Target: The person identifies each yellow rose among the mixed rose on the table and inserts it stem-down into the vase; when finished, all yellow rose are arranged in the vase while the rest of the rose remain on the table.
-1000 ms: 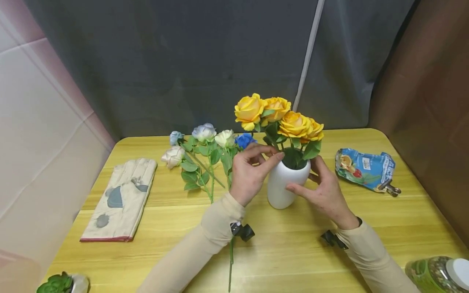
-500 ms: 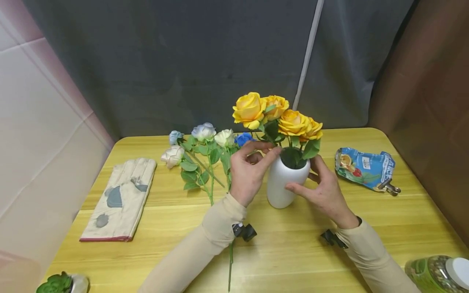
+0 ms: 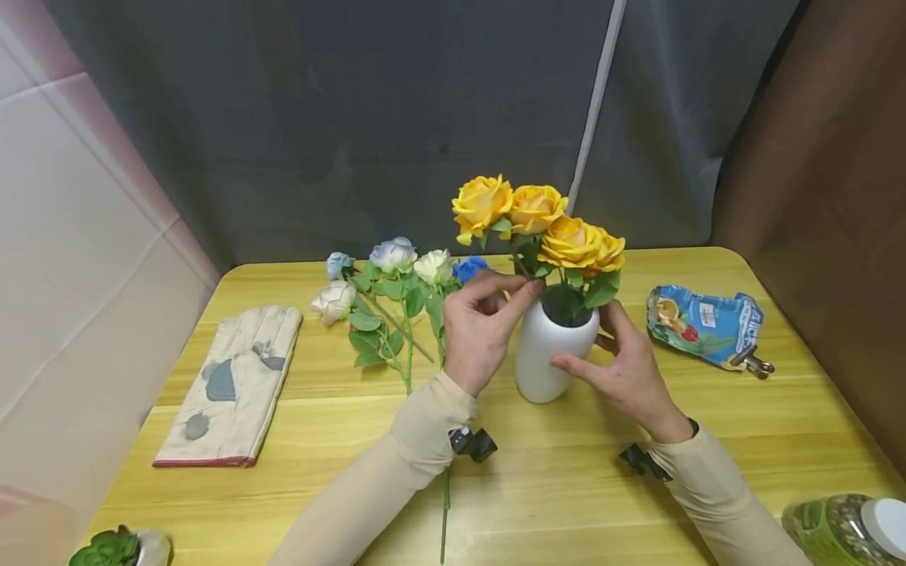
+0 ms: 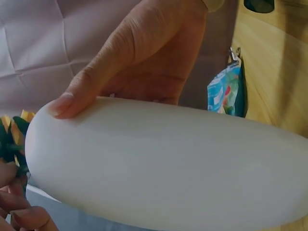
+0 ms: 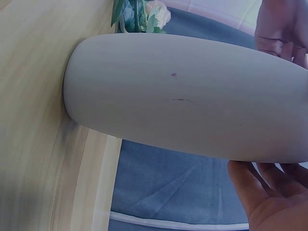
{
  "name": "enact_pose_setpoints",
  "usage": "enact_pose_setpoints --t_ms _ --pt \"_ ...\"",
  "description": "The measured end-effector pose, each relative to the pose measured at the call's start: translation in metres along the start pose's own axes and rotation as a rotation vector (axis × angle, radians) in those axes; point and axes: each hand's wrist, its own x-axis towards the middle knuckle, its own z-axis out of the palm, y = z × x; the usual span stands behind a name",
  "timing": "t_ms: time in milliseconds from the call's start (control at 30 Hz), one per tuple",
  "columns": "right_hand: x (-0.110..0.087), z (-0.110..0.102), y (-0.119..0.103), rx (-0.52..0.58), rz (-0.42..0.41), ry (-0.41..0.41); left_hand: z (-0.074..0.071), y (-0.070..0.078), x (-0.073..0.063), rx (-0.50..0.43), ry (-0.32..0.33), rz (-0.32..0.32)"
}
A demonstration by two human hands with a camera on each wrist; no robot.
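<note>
A smooth white vase [image 3: 548, 358] stands upright on the table, with several yellow roses [image 3: 569, 242] rising from its mouth. My right hand [image 3: 628, 373] holds the vase from the right, thumb in front and fingers behind; the left wrist view shows that thumb [image 4: 72, 98] on the vase near its mouth. At the left side of the rim, my left hand [image 3: 480, 330] pinches the stem of the leftmost yellow rose [image 3: 481, 206] between thumb and forefinger. In the right wrist view the vase [image 5: 183, 96] fills the middle and hides most of the left hand [image 5: 284, 26].
Loose pale and blue roses [image 3: 394, 255] lie on the table left of the vase, stems toward the front. Further left is a folded work glove [image 3: 230, 385]. A clipped blue pouch [image 3: 704, 326] lies right; a jar [image 3: 835, 527] and a potted succulent [image 3: 106, 548] occupy the front corners.
The leftmost rose has turned and shifted slightly in my left fingers, and its stem shows more above them. The neighbouring blooms have swayed a little right. My right hand stays still on the vase.
</note>
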Motion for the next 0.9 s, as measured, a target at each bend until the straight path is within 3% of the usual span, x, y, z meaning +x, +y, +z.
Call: enact_pose_setpoints --t_ms 300,533,900 --pt "-0.003 -0.001 -0.002 0.014 0.009 -0.001 -0.002 -0.007 -0.009 0.050 -0.108 0.042" --pt "-0.004 0.000 -0.001 0.055 0.009 -0.001 -0.002 -0.009 -0.011 0.039 -0.109 0.060" --pt "-0.004 0.000 0.000 0.016 0.023 0.001 -0.006 -0.012 -0.013 -0.007 -0.096 0.045"
